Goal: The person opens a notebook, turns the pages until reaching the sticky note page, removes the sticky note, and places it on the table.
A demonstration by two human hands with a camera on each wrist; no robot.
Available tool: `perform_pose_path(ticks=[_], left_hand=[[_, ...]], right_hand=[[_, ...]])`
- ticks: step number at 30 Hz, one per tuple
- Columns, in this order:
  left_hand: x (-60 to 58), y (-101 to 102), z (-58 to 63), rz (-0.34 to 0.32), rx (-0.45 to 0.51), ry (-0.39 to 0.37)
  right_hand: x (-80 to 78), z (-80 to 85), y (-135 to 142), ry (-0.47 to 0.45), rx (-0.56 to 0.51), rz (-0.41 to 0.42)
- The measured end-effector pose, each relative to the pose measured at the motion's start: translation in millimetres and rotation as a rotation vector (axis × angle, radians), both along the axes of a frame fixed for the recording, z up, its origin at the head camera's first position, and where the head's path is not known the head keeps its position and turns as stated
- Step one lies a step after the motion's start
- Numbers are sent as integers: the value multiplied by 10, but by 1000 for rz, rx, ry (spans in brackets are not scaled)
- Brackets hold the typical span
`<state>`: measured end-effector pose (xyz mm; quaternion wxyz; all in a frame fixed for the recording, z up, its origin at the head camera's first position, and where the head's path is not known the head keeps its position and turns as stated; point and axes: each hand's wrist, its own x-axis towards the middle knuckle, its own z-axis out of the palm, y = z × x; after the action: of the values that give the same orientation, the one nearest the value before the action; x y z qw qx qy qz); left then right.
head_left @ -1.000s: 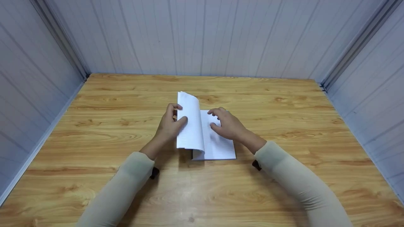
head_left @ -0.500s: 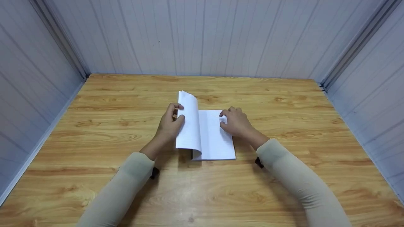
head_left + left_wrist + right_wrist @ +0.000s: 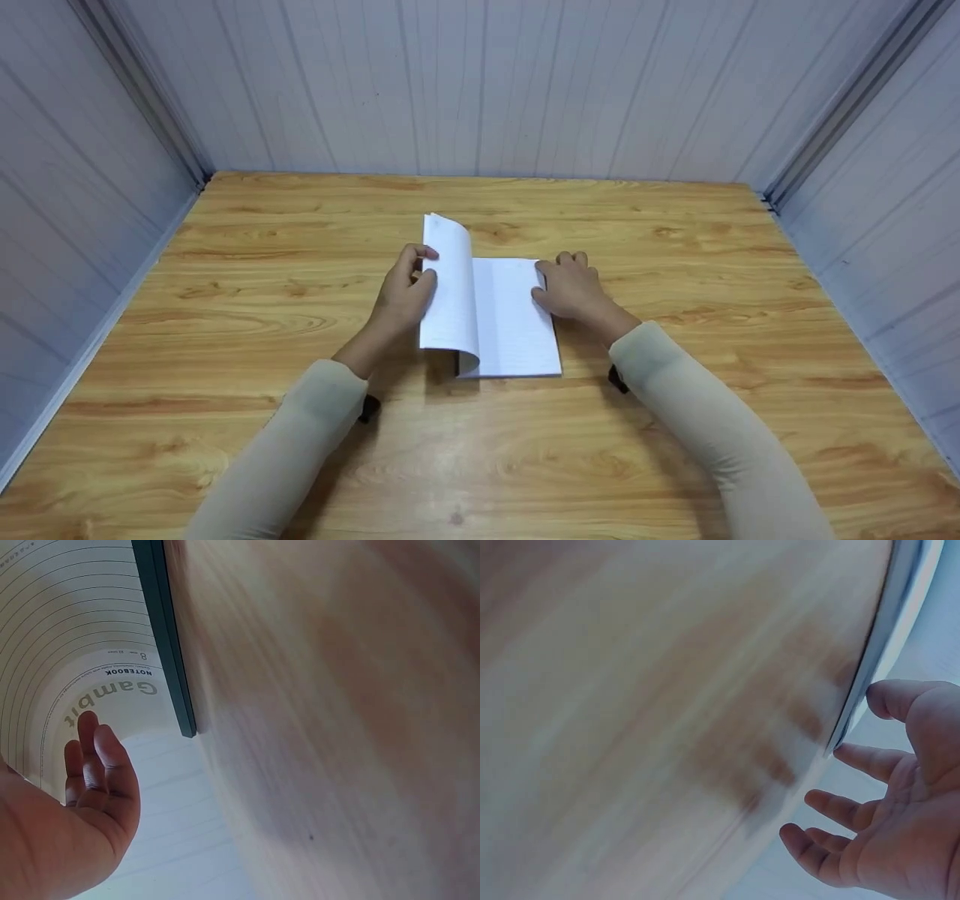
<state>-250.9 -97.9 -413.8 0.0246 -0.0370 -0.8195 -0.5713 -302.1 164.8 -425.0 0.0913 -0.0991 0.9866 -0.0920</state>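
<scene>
A notebook (image 3: 517, 330) lies open on the wooden table, lined white pages facing up on its right side. My left hand (image 3: 401, 296) holds its lifted pages (image 3: 450, 300) by the outer edge, thumb in front and fingers behind, so they stand curved. In the left wrist view, the dark spine (image 3: 166, 637) and the printed word Gambit (image 3: 112, 694) show, with my curled fingers (image 3: 105, 772) near the print. At the right edge, my right hand (image 3: 574, 289) has its thumb and index fingertip right at the page border. Its other fingers extend past the edge in the right wrist view.
The wood-grain table (image 3: 262, 285) surrounds the notebook. White panel walls (image 3: 480, 90) stand at the back and both sides. Small black pieces (image 3: 369, 409) show beneath both sleeved wrists.
My right hand has slid right across the open page to its outer edge, uncovering the lined sheet. The left hand stays almost in place with the lifted pages.
</scene>
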Motion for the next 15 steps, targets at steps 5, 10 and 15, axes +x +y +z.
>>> perform_pose_path(ticks=[5,10,15], left_hand=[[6,-6,8,-11,16,1],[5,-4,11,-16,23,11],[7,-5,7,-11,8,9]], right_hand=[[3,-4,-1,7,10,14],[2,1,-12,14,-7,14],[-10,-13,-34,10,-22,12]])
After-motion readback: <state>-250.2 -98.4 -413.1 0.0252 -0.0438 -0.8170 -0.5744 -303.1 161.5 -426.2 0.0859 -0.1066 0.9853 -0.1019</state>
